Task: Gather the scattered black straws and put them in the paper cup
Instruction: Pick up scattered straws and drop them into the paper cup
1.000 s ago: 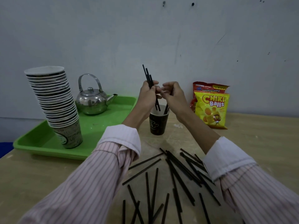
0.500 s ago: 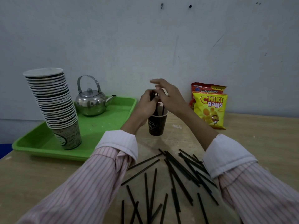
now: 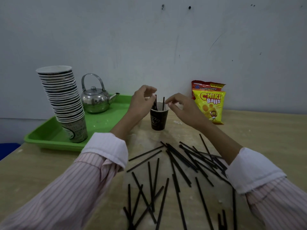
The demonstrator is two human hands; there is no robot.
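A dark paper cup stands on the wooden table near the wall, with several black straws upright inside it. My left hand hovers just left of the cup's rim, fingers loosely curled and apart, holding nothing. My right hand hovers to the right of the rim, fingers spread, also empty. Many loose black straws lie scattered and crossed on the table in front of me, between my sleeves.
A green tray at the left carries a tall stack of paper cups and a metal kettle. Snack bags lean against the wall at the right. The table's left edge is near.
One second ago both hands held a bundle of straws above the cup. The straws have gone down into the cup, and both hands have let go and drawn apart.
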